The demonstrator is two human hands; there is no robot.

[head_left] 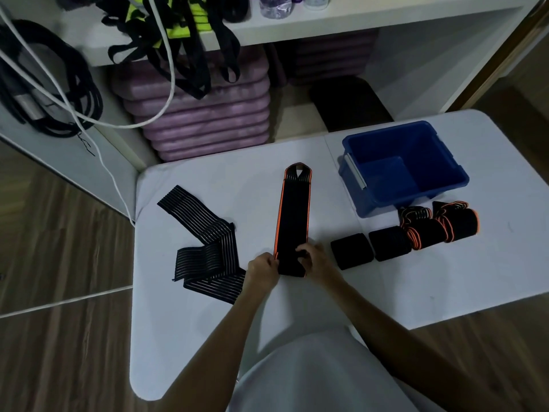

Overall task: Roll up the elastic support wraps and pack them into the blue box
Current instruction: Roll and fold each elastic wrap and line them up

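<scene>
Left hand: the left hand [263,267] lies on the white table [445,278] at the near left edge of the orange-edged wrap [294,221], forearm reaching in from the bottom middle of the view; fingers curled in against the rolled end, gripping it from the left side.
Right hand: the right hand [312,260] sits on the other side of the same rolled end, wrist bent inward, fingers curled over the top of the roll and pinching it; the forearm comes in from the lower right.
Orange-edged wrap: lies flat and straight, running away from the hands towards the far side of the table, its looped end farthest away; only the near end is rolled, between the two hands.
Blue box [404,168]: stands on the table, far right of the wrap, well apart from the hands; nothing shows inside it.
Rolled wraps [404,239]: a row of rolls just in front of the box, right of the hands; the two left ones plain black, the right ones with orange edges.
Striped wraps [208,251]: loose, folded over themselves, on the left part of the table.
Hard to make out: the fingertips are hidden behind the dark roll; the light is dim, so black cloth shows little detail; the loose ends behind the right-hand rolls are a tangle I cannot sort out.
</scene>
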